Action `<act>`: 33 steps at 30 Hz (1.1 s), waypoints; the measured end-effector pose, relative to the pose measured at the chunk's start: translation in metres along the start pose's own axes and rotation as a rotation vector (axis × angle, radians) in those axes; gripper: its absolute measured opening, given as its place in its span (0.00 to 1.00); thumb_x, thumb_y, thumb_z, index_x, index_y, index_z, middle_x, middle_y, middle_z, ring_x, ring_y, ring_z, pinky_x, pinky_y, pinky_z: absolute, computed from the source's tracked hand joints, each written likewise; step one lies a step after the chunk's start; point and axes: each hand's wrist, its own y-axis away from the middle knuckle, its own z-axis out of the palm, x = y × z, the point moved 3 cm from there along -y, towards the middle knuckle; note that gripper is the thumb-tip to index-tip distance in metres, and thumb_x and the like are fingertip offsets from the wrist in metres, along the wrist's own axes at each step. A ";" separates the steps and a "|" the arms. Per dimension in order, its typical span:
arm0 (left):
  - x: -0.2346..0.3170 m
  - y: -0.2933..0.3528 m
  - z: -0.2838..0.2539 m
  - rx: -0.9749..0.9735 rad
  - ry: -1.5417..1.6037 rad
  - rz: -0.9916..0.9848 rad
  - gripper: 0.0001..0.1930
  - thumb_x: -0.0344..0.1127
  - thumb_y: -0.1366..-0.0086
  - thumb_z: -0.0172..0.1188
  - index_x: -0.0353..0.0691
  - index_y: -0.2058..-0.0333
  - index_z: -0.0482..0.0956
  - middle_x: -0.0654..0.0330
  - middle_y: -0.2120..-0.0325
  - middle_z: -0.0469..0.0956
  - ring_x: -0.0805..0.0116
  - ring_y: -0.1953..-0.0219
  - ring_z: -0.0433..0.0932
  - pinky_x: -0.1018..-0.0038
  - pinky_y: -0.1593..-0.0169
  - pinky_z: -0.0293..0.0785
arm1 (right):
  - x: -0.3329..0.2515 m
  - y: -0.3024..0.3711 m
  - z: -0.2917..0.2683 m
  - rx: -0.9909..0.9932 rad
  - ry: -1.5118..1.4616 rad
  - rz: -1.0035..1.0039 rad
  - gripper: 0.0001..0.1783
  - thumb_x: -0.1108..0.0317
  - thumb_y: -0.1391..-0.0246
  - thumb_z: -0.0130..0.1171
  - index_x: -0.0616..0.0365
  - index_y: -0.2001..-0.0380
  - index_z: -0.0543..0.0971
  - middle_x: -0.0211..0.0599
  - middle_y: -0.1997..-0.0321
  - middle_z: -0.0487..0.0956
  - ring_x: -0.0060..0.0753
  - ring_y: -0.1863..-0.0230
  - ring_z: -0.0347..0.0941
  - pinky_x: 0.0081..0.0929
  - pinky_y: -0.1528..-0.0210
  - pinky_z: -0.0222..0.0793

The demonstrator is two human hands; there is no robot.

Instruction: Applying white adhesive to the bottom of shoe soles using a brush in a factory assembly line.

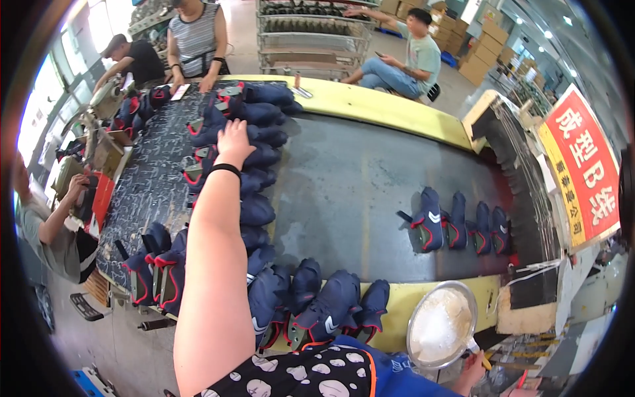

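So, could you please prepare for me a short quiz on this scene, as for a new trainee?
1. Choose one: the left hand is over a) cartons, b) navy shoes, c) the signboard.
2. True or false: white contents show inside the round bowl.
3. How many shoes are in the separate group toward the right side of the grey surface?

Key: 1. b; 2. true; 3. four.

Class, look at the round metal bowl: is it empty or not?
Not empty: white, powdery-looking material covers much of the bowl's inside; its depth is unclear.
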 end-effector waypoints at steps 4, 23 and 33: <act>0.005 0.005 0.023 0.177 0.022 0.011 0.31 0.34 0.44 0.69 0.49 0.41 0.69 0.63 0.37 0.67 0.60 0.29 0.58 0.49 0.33 0.63 | 0.003 0.019 0.009 0.040 -0.077 0.029 0.14 0.56 0.41 0.67 0.55 0.63 0.80 0.25 0.69 0.79 0.16 0.71 0.74 0.15 0.70 0.70; -0.031 0.192 -0.203 0.347 1.391 -0.085 0.18 0.42 0.30 0.59 0.29 0.56 0.82 0.55 0.63 0.85 0.69 0.64 0.83 0.75 0.57 0.77 | 0.022 -0.051 0.049 -0.161 -0.177 0.103 0.16 0.55 0.38 0.62 0.57 0.61 0.79 0.28 0.70 0.77 0.20 0.71 0.73 0.19 0.67 0.70; 0.165 0.350 -0.067 -0.462 0.505 0.100 0.27 0.54 0.36 0.59 0.30 0.57 0.78 0.40 0.66 0.82 0.44 0.59 0.82 0.58 0.55 0.75 | 0.014 -0.024 0.089 -0.429 -0.173 0.153 0.17 0.53 0.35 0.57 0.57 0.59 0.78 0.28 0.68 0.74 0.22 0.67 0.72 0.22 0.64 0.69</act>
